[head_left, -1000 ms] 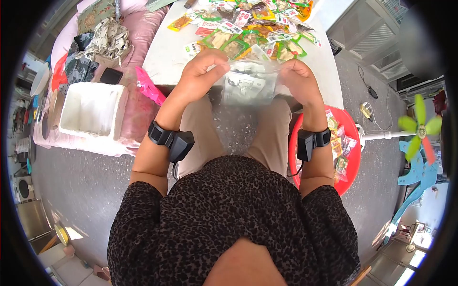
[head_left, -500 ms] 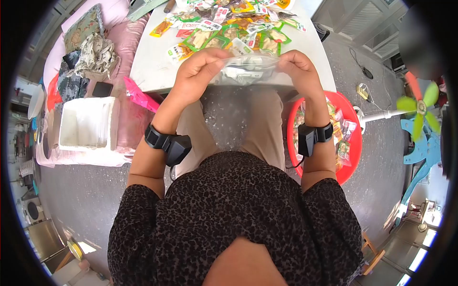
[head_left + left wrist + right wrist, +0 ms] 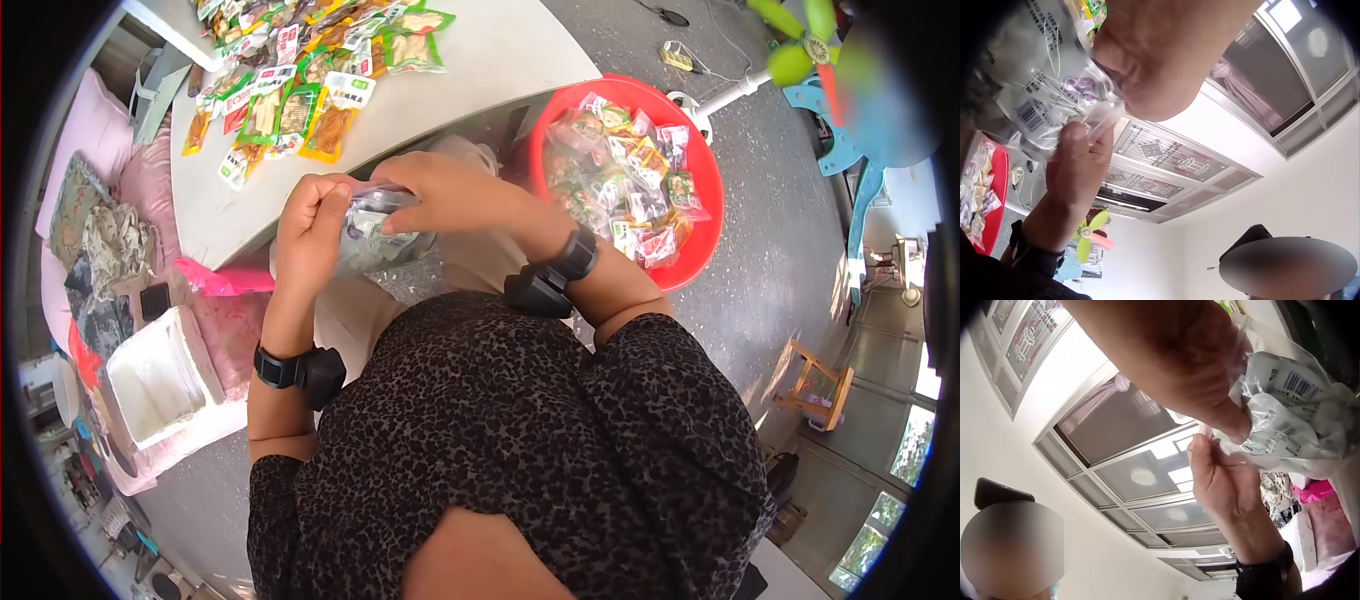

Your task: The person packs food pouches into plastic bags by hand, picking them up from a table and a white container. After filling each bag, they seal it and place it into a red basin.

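A clear plastic bag (image 3: 370,245) with several small printed packets (image 3: 1288,381) inside hangs in front of the table, over the lap. At the bag's mouth, my left hand (image 3: 312,225) pinches the left end of the rim between thumb and fingers. My right hand (image 3: 455,192) reaches across to the left and grips the same rim close to the left hand, its thumb against the plastic. Barcodes and a purple mark show on the packets through the bag (image 3: 1013,69) in the left wrist view. Some of the right fingers are hidden behind the bag.
On the white table (image 3: 480,75) lies a pile of colourful food packets (image 3: 300,95). A red basin (image 3: 545,150) of bagged packets stands at the right. To the left are a white foam box (image 3: 165,375) and a pink bag (image 3: 225,278); a green-bladed fan (image 3: 818,50) stands far right.
The bag and both hands have moved left in the head view as the view turned. The hands, earlier at opposite ends of the rim, are now close together, the right one reaching across.
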